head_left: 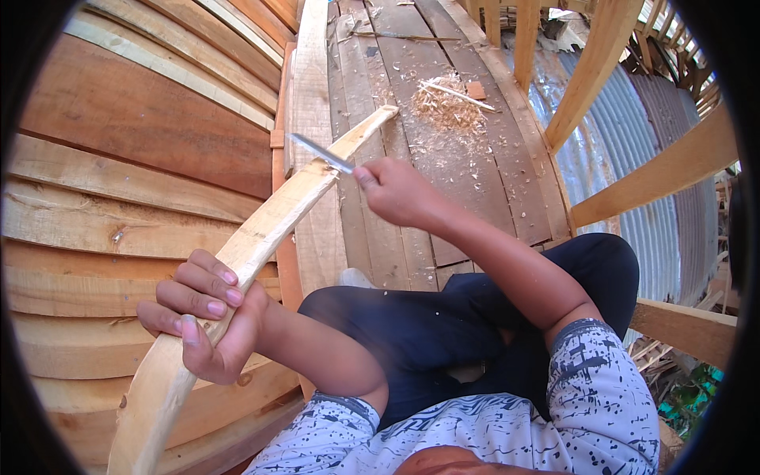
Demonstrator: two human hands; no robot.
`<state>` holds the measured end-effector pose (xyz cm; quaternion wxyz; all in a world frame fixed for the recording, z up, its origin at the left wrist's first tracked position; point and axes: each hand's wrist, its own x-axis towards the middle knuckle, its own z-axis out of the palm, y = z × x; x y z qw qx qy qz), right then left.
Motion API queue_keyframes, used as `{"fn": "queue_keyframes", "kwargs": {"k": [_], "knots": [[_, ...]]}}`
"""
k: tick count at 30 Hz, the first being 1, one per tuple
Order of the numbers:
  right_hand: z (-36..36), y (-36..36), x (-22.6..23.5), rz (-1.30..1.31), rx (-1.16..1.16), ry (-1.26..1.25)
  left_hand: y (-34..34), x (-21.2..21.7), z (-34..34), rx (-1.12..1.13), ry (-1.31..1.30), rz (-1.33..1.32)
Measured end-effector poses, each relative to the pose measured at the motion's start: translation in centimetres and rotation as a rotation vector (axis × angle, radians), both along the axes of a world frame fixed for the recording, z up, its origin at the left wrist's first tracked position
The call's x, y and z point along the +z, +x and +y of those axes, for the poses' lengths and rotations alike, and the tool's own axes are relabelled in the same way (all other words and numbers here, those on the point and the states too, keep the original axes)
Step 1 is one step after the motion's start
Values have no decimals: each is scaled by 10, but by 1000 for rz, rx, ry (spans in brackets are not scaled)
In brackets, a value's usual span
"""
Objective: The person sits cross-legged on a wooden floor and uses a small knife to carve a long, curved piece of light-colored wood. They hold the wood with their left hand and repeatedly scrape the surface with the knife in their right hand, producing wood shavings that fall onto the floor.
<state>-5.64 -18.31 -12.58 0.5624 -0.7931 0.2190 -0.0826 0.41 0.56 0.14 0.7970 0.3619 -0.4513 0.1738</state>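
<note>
A long, pale wooden plank (269, 218) slants from the lower left up toward the middle, its far end narrowed. My left hand (210, 313) is wrapped round its near part, thumb on one side and fingers on the other. Closed in my right hand (392, 190) is a knife with a straight steel blade (321, 152); the fist hides its handle. The blade crosses the plank near the narrowed end and appears to touch it. A small raised chip of wood shows beside the blade.
To the left rises a wall of overlapping boards (142, 158). Wood shavings (447, 107) lie heaped on the plank floor (467, 190), with loose sticks and a small block. Wooden posts (594, 75) and corrugated metal sheets (617, 166) stand right. My bent legs (443, 332) are close below.
</note>
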Motion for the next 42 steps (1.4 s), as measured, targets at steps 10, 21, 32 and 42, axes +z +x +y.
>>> {"fn": "queue_keyframes", "kwargs": {"k": [10, 21, 32, 42], "knots": [[10, 3, -21, -92, -145, -179, -6, 0, -2, 96, -52, 85], [-13, 1, -2, -366, -136, 164, -12, 1, -13, 59, -10, 26], [-7, 0, 2, -390, -137, 54, -13, 1, -15, 43, -10, 18], [-103, -25, -1, 45, -375, -241, 16, 0, 7, 69, -30, 88]]}}
